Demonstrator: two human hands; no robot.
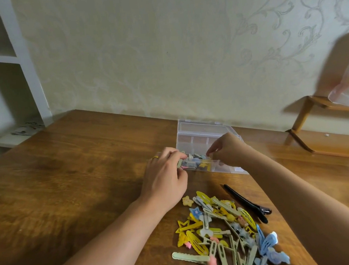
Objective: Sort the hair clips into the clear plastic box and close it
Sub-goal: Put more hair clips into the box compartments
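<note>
Head view: we're mid-sort on the wooden table [71,161], clear plastic box [203,138] open at the far edge w/ a few clips already in its near-left compartment. Our left hand [164,175] pinches a small clip at the box's left wall; right hand [227,149] hangs curled over the front rim, whether it holds anything we can't tell. Next, we judge: drop that clip in, then reach near-right for the clip pile [225,233] & black clip [248,203], w/ open room to the left.

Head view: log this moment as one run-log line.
box open | left hand holds clip at box | right hand over compartments | clip pile unsorted on table
</note>
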